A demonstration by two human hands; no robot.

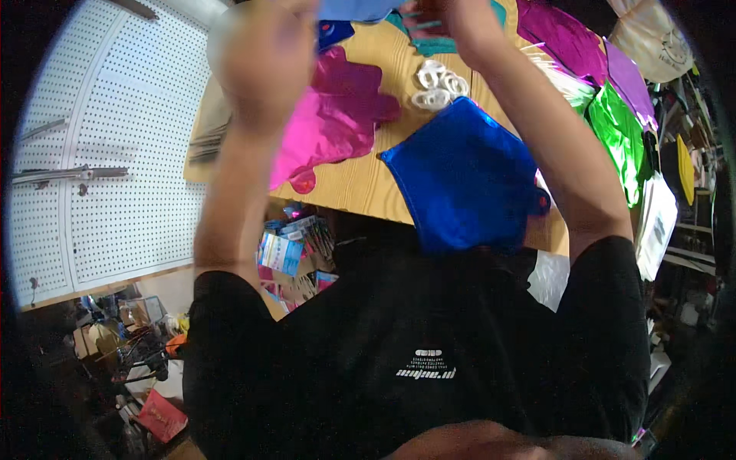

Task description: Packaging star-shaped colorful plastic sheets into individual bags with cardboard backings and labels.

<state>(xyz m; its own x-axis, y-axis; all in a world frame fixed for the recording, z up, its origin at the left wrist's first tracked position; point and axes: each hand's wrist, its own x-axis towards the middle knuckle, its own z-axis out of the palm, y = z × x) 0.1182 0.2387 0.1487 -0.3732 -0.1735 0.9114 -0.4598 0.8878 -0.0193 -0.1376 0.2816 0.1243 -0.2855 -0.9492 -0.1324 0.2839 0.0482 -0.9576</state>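
My left hand (264, 50) is raised at the upper left, so smeared by motion that its fingers cannot be made out. At the top edge, my right hand (441, 19) has its fingers curled at the end of a light blue sheet (359, 9), partly cut off by the frame. This sheet spans the gap between both hands. Below my right hand lies a teal foil piece (424, 44). A shiny blue flat foil balloon (464, 172), star-like in outline, rests at the table's near edge. Left of it are pink flat foil balloons (333, 115), partly behind my left forearm.
White ribbon rolls (433, 96) sit mid-table on the wooden table (345, 184). Purple foil (563, 38) and green foil (617, 134) lie on the right. A white pegboard (130, 153) stands on the left. Colourful packets (281, 253) are below the table edge.
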